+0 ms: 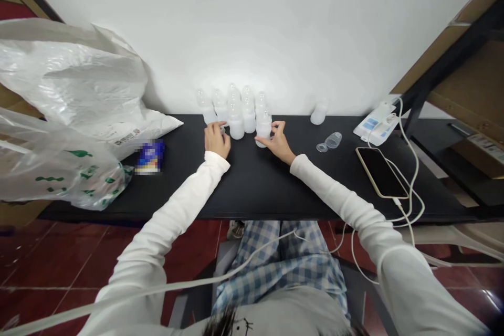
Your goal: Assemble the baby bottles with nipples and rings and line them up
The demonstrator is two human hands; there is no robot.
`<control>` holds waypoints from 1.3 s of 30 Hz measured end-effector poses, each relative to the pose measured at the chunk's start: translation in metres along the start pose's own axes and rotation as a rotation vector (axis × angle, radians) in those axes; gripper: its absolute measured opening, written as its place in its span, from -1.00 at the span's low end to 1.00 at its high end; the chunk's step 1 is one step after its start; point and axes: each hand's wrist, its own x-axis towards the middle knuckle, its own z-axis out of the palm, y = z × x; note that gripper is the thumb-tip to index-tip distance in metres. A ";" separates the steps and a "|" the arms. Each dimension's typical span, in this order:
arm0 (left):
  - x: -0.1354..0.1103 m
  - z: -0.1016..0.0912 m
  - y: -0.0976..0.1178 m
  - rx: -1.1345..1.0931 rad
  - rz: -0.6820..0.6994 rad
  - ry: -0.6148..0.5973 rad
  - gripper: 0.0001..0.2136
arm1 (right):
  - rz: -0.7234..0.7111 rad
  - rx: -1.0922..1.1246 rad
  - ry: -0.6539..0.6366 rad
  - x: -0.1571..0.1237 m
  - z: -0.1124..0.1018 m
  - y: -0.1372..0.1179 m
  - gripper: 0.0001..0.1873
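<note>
While over the black table, left hand: fingers curled in at a small clear piece by a bottle's neck; too small to tell if clamped on it.

Right hand: wrapped around a frosted white bottle, thumb low, fingers high, clamped on.

Both hands: apart, a small gap between, right at the front of the bottles.

Bottles: a tight bunch of white bottles, all upright, close to the white wall; a lone bottle well off to the right.

Just right of the bunch: a clear cup on its side, a thin clear ring.

Far right: a black phone, a white charger, long white cords.

Far left: big plastic bags, a blurred blue packet.
</note>
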 end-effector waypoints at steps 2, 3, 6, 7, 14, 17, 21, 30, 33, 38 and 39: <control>0.004 -0.002 -0.015 0.045 -0.056 -0.032 -0.56 | -0.010 -0.013 0.046 0.007 0.014 0.007 -0.22; 0.006 -0.002 -0.021 0.055 -0.064 -0.055 -0.56 | -0.025 -0.023 0.066 0.011 0.021 0.010 -0.22; 0.006 0.001 -0.029 0.093 -0.088 -0.124 -0.62 | -0.060 -0.047 0.057 0.019 0.035 0.012 -0.24; 0.005 0.001 -0.029 0.107 -0.095 -0.141 -0.65 | -0.069 -0.056 0.035 0.020 0.036 0.011 -0.25; -0.002 0.000 -0.025 0.210 -0.172 -0.170 -0.70 | -0.144 -0.648 -0.111 -0.022 -0.043 -0.016 -0.76; -0.014 -0.001 -0.015 0.194 -0.095 -0.165 -0.77 | -0.054 -0.997 -0.117 -0.053 -0.099 -0.024 -0.70; -0.039 0.003 0.021 0.007 0.173 -0.180 -0.79 | 0.115 -1.267 -0.141 -0.081 -0.143 -0.022 -0.67; -0.040 0.066 0.126 -0.992 -0.031 -0.474 -0.77 | 0.166 -1.206 -0.145 -0.081 -0.152 -0.010 -0.73; -0.025 0.084 0.134 -1.200 -0.235 -0.465 -0.77 | 0.098 -1.020 -0.057 -0.074 -0.148 -0.016 -0.75; -0.017 0.086 0.127 -1.435 -0.519 -0.418 -0.86 | -0.040 -0.325 -0.124 -0.056 -0.114 -0.035 -0.73; -0.017 0.085 0.126 -1.454 -0.535 -0.412 -0.86 | -0.028 -0.195 -0.158 -0.051 -0.105 -0.036 -0.69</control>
